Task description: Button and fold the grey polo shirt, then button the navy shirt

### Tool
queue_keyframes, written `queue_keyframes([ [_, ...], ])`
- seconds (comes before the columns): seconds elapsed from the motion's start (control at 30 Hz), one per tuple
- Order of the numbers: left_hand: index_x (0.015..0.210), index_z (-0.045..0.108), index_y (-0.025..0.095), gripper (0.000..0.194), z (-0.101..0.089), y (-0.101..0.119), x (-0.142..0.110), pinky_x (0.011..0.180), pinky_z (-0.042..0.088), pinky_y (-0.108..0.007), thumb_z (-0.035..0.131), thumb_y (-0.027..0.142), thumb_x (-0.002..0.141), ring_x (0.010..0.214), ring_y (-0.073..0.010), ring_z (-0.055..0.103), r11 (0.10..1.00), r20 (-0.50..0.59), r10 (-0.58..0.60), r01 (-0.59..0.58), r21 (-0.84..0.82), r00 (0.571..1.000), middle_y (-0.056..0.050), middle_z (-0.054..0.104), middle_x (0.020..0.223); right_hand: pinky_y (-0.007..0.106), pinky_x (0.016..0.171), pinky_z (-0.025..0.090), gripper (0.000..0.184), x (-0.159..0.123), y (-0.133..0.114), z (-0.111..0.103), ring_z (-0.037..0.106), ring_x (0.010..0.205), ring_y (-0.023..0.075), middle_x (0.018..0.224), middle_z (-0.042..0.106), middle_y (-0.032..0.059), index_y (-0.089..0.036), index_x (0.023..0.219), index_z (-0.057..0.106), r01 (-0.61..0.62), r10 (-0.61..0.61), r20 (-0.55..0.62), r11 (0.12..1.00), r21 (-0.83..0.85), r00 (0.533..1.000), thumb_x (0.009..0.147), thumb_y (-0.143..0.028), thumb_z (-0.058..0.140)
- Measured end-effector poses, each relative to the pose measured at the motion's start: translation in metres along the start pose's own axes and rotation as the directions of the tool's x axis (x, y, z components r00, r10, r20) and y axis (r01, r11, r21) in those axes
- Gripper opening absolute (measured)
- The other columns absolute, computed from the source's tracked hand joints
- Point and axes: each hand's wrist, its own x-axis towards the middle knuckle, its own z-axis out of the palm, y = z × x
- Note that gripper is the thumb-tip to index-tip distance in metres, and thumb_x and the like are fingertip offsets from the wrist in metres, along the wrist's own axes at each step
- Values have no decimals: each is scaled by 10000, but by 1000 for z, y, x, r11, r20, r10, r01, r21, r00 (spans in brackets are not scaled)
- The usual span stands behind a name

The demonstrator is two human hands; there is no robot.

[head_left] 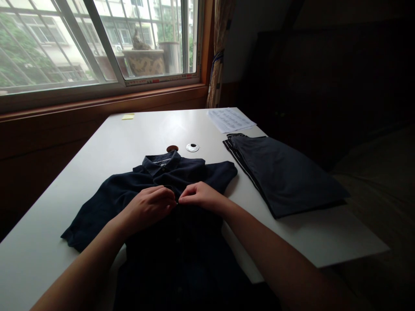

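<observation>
A dark navy short-sleeved shirt (110, 198) lies front up on the white table, its collar (162, 163) pointing away from me and its sleeves spread to both sides. My left hand (152, 203) is closed on the button front of the shirt, below the collar. Just to its right, my right hand (197, 195) pinches the same front edge between thumb and fingers. A small pale spot, perhaps a button, shows between the two fingertips. Lower down, the shirt front runs towards me in deep shadow.
Folded dark trousers (288, 177) with a striped waistband lie to the right on the white table (106, 147). Printed sheets (231, 119) and a yellow sticky note (128, 116) are at the back. Near the collar are a round table hole (172, 148) and a silvery ring-shaped cover (192, 147). A barred window stands behind.
</observation>
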Motion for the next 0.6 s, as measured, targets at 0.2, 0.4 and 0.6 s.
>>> queue_keyframes([
  [0.2, 963, 649, 188, 77, -2, 2, 1, 670, 498, -257, 622, 134, 915, 758, -126, 616, 1000, 9, -17, 17, -4, 1000, -25, 680, 961, 271, 746, 455, 231, -1, -2, 0, 647, 794, 180, 785, 736, 26, -158, 829, 796, 0, 0, 2, 999, 40, 1000, 720, -360, 773],
  [0.4, 977, 649, 195, 89, -3, 3, 1, 670, 498, -256, 627, 136, 914, 756, -123, 616, 1000, 10, -7, 7, 2, 1000, -23, 683, 970, 280, 766, 457, 235, -2, -2, -1, 645, 806, 183, 791, 734, 23, -162, 828, 795, 20, -20, 1, 998, 67, 1000, 716, -369, 780],
  [0.6, 991, 638, 193, 100, -2, 3, 2, 667, 503, -260, 610, 130, 919, 753, -125, 619, 1000, 18, -27, 27, -12, 999, -23, 687, 967, 290, 786, 465, 268, -1, 0, -2, 656, 838, 198, 821, 748, 34, -165, 853, 805, 22, -22, 11, 997, 69, 1000, 711, -391, 787],
])
